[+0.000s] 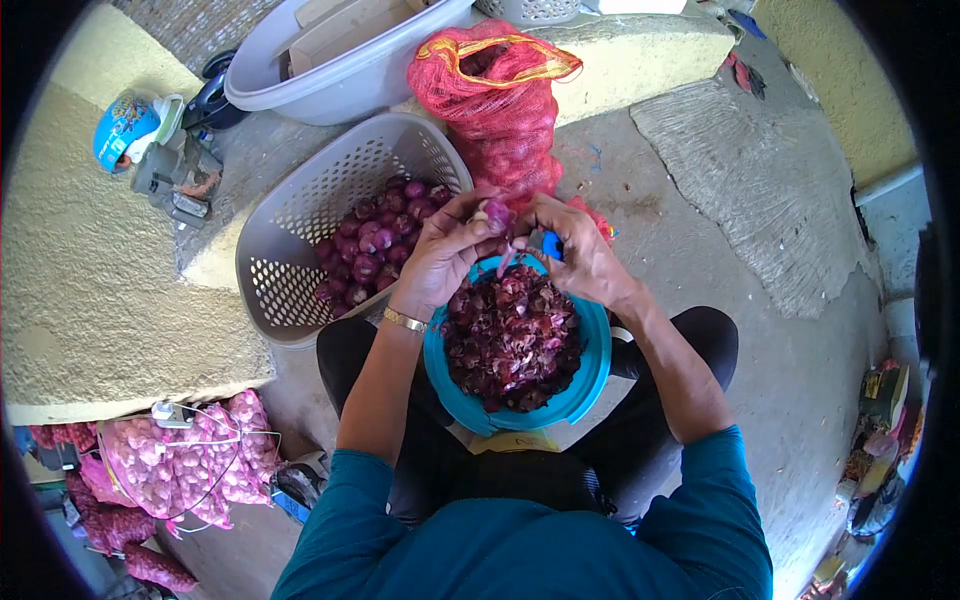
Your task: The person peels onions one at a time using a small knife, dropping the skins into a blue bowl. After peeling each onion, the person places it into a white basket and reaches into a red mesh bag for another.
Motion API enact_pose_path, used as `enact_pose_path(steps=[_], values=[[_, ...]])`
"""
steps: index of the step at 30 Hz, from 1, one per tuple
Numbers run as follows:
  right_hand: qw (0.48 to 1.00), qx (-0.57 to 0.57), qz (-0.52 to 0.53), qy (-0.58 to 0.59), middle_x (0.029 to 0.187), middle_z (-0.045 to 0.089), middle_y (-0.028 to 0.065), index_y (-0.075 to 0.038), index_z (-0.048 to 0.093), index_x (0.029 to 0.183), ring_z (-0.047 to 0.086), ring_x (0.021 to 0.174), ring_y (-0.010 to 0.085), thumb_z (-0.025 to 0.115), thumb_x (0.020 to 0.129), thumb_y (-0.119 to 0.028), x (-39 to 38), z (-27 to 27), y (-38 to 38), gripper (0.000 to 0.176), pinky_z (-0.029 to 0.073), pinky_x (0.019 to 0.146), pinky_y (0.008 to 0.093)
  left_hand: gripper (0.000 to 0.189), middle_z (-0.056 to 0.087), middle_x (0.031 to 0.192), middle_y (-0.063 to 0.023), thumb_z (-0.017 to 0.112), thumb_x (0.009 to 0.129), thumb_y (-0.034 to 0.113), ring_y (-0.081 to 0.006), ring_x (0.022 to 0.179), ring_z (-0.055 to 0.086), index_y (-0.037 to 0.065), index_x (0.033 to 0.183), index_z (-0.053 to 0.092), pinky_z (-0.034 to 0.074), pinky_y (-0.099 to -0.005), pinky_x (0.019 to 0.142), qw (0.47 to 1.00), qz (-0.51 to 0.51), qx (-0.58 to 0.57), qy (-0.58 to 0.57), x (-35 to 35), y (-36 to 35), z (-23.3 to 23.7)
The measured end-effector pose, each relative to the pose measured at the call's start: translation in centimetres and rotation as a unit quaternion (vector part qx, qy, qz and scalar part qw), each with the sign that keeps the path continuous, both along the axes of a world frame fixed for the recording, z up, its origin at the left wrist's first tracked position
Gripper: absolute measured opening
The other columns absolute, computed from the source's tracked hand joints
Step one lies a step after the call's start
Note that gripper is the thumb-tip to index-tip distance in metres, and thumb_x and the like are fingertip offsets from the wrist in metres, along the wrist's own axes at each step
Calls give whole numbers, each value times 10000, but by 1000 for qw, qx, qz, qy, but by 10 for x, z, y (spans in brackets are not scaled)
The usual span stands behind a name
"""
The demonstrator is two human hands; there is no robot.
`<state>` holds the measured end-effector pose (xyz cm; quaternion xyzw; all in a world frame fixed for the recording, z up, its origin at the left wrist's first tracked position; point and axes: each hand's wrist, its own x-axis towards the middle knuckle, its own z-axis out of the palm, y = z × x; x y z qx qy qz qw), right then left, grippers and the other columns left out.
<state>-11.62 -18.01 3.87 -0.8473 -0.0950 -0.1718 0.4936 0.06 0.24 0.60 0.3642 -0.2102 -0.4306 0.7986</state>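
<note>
Between my fingertips, my left hand (pixel 445 250) holds a purple onion (pixel 492 216) above the bowl. My right hand (pixel 580 250) is closed on a small tool with a blue handle (pixel 547 243), close against the onion; its blade is hard to make out. A strip of peel (pixel 508 260) hangs below the onion. Under both hands, a turquoise bowl (pixel 597 360) holds a heap of dark red onion skins (pixel 515 340). To the left, a grey perforated basket (pixel 290 210) contains several purple onions (pixel 365 240).
A red mesh sack (pixel 510 130) of onions stands behind my hands. Beyond the basket is a large pale tub (pixel 340 75) on a ledge. Mesh bags of garlic (pixel 190 455) lie at the lower left. A flat grey sack (pixel 750 180) lies on the right floor.
</note>
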Motion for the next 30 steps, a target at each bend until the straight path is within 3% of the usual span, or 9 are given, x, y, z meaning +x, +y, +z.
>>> enact_pose_path(steps=[1, 5, 8, 12, 15, 18, 20, 22, 30], values=[[1000, 6, 15, -1, 851, 542, 170, 21, 578, 983, 592, 800, 346, 580, 664, 107, -1, -2, 1, 331, 469, 700, 398, 467, 557, 1308, -116, 623, 928, 74, -218, 1153, 591, -3, 1360, 463, 490, -384, 1028, 1000, 0, 0, 0, 1, 0, 0], [993, -12, 99, 67, 868, 547, 157, 3, 585, 991, 604, 801, 347, 609, 654, 89, -13, 12, 0, 349, 472, 694, 407, 470, 469, 1421, -174, 613, 949, 169, -290, 1196, 569, -3, 1361, 465, 473, -442, 1046, 997, 47, -47, 25, 5, 1, 0], [979, -137, 115, 100, 845, 580, 121, -42, 619, 1032, 636, 793, 322, 671, 631, 39, -20, 12, -1, 412, 489, 672, 409, 394, 553, 1342, -113, 611, 942, 88, -258, 1177, 591, 21, 1316, 509, 514, -380, 990, 993, 36, -74, 79, 5, 2, 2], [967, -42, 144, 206, 789, 610, 115, -58, 631, 1044, 651, 762, 304, 717, 685, -3, -19, 10, -2, 373, 496, 648, 390, 473, 489, 1391, -158, 597, 936, 63, -294, 1273, 515, 5, 1379, 443, 507, -404, 1017, 998, 25, -43, 45, 0, 1, 11], [976, -9, 99, 193, 728, 614, 117, -52, 646, 1019, 661, 727, 273, 778, 740, -82, -20, 19, 2, 310, 498, 632, 366, 481, 496, 1370, -154, 596, 909, -6, -297, 1281, 507, 10, 1366, 448, 513, -400, 1014, 998, 18, -25, 51, -1, 1, 10], [994, -15, 18, 109, 799, 627, 120, -25, 651, 988, 664, 788, 233, 800, 773, -118, -16, 25, 7, 278, 504, 677, 345, 459, 499, 1351, -152, 611, 880, -44, -288, 1264, 518, 11, 1315, 474, 519, -398, 1004, 999, 11, -28, 41, 0, 0, 2], [996, 61, -58, -15, 877, 633, 118, 7, 640, 957, 650, 838, 217, 786, 777, -67, -10, 24, 12, 244, 502, 732, 334, 440, 500, 1341, -151, 623, 869, -50, -278, 1244, 532, 11, 1283, 488, 527, -392, 992, 999, 4, -39, 22, -1, -1, -1], [996, 63, -47, -40, 908, 632, 120, 15, 635, 959, 644, 855, 216, 776, 785, -52, -2, 12, 10, 234, 500, 748, 335, 426, 611, 1166, -97, 649, 847, -78, -173, 1042, 616, 12, 1244, 521, 557, -337, 877, 999, -8, -38, 27, -7, -1, 8], [996, 78, -41, -26, 929, 648, 93, 20, 633, 925, 641, 890, 195, 749, 800, 2, -2, 8, 9, 171, 491, 788, 322, 394, 614, 1120, -74, 675, 827, -70, -159, 993, 617, 22, 1192, 560, 567, -329, 853, 1000, -14, -21, -10, -9, -3, 9]])
